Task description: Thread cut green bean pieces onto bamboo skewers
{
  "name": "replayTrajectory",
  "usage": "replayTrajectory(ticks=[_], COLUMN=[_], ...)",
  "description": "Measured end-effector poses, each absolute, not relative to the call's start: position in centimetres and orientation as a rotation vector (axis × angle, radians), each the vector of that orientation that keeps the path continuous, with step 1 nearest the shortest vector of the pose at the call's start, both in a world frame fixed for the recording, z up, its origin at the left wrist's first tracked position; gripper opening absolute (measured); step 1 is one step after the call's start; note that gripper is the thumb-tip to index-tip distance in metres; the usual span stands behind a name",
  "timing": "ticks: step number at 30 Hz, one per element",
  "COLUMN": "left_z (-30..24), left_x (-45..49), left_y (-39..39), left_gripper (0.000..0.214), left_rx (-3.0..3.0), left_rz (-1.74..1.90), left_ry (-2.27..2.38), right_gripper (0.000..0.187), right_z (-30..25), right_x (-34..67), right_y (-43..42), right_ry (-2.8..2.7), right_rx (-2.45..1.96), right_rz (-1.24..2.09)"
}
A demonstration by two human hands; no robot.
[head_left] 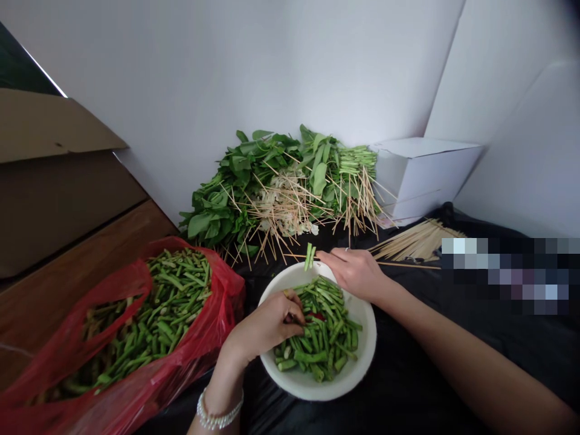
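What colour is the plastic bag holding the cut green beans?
The plastic bag is translucent red, shown best in the head view.

The head-worn camera looks forward and down from close above the left hand (265,326) and right hand (353,273).

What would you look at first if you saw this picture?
The bright red plastic bag stuffed with cut green beans stands out at the lower left. Beside it, in the middle, sits a white bowl of beans, with the left hand in it and the right hand holding a bamboo skewer above. Behind them, a big heap of leafy greens bristles with sticks against the white wall.
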State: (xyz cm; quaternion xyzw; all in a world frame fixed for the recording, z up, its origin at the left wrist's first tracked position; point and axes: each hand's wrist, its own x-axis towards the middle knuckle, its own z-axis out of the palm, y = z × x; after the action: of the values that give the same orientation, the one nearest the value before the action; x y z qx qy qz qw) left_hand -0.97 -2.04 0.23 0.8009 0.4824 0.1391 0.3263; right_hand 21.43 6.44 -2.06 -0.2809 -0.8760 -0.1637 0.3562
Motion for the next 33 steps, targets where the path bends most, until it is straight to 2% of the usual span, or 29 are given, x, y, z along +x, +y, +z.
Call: replayTrajectory(ticks=[11,25,33], left_z=[-0.5,0.2,0.1], left_x=[-0.8,-0.9,-0.9], left_y=[-0.8,-0.6,-0.4], left_gripper=[0.018,0.026,0.019], left_rx=[1.706,0.845,0.698], left_rz=[0.976,1.351,1.461], left_ry=[1.417,0.985,0.881], right_gripper=[0.03,0.031,0.033], right_z=[-1.5,-1.3,-1.2], right_x=[21.7,21.6,21.1], right_y=[6.4,6.0,5.2], right_ry=[-2.209,-2.186,-2.22], right_rx=[-0.698,-0.645,-0.598], right_rz=[-0.373,-0.355,-0.384])
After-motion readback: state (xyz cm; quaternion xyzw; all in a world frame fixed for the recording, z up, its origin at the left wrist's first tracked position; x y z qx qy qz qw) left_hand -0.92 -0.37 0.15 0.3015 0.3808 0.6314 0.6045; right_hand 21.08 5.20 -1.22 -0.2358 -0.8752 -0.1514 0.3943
